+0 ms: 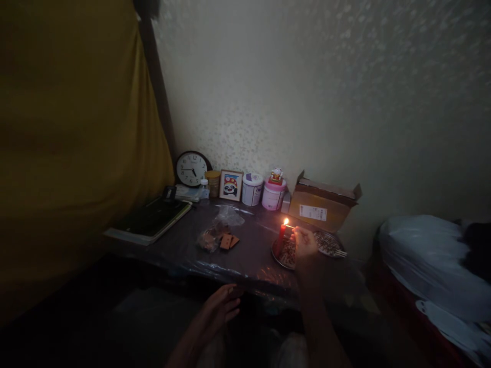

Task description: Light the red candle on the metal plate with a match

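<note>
My right hand (pixel 304 242) is pinched on a thin match stick (pixel 290 226) whose tip touches the burning wick of a red candle (pixel 281 236). The candle stands upright on a round patterned plate (pixel 283 257) on the plastic-covered table (pixel 253 255). My left hand (pixel 222 305) rests low at the table's near edge, fingers curled around a small dark thing I cannot make out.
A clear plastic bag (pixel 218 231) and small brown pieces (pixel 229 241) lie mid-table. Along the wall stand a clock (pixel 191 168), framed picture (pixel 230 185), jars (pixel 252 188) and an open cardboard box (pixel 322 204). A book (pixel 149 221) lies left; a yellow curtain (pixel 72 143) hangs beside it.
</note>
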### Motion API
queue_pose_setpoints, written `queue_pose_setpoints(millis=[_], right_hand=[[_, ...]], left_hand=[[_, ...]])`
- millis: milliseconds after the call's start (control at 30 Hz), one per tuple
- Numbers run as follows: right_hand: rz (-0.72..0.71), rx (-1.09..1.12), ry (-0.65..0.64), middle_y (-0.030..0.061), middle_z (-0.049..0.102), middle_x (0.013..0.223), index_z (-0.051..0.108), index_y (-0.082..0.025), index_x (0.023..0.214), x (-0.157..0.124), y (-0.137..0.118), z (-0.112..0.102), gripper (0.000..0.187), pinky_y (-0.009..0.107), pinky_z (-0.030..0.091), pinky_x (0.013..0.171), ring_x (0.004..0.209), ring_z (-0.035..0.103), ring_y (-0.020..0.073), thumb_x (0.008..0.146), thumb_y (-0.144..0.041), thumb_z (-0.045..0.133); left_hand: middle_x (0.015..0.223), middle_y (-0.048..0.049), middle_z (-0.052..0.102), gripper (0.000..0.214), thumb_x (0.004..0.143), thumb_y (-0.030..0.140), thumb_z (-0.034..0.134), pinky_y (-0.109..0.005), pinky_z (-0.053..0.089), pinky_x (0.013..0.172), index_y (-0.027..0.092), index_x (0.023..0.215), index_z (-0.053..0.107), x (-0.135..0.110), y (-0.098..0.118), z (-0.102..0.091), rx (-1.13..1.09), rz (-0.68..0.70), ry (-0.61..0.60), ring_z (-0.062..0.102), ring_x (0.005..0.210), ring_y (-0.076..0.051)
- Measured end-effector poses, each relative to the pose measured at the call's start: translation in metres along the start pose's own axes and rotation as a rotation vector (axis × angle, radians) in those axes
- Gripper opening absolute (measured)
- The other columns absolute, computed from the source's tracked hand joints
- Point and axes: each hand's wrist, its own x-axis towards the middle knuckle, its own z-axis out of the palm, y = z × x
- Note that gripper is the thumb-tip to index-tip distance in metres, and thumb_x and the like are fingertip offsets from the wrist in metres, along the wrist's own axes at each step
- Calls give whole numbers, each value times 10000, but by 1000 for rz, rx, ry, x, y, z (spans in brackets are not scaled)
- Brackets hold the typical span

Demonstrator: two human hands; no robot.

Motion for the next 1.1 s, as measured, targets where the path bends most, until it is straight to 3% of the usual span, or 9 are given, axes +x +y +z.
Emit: queue_pose_setpoints(millis=[700, 1100], right_hand=[[13, 20, 1, -14, 647, 683, 599, -185, 716, 0, -3, -2, 191, 257, 498, 530, 531, 589, 109, 596, -318, 665], [-53, -10, -13, 6, 653, 674, 610, -175, 753, 2, -39, -20, 215, 266, 481, 522, 529, 567, 121, 646, -355, 661]], left_hand=[[1188, -48, 618, 246, 834, 322, 494, -384, 350, 948, 262, 1033, 626, -1, 2, 2, 42, 1, 13, 568, 988, -186], [1192, -58, 623, 244, 830, 293, 511, -366, 378, 922, 250, 1040, 627, -5, 2, 6, 9, 18, 8, 579, 991, -187]])
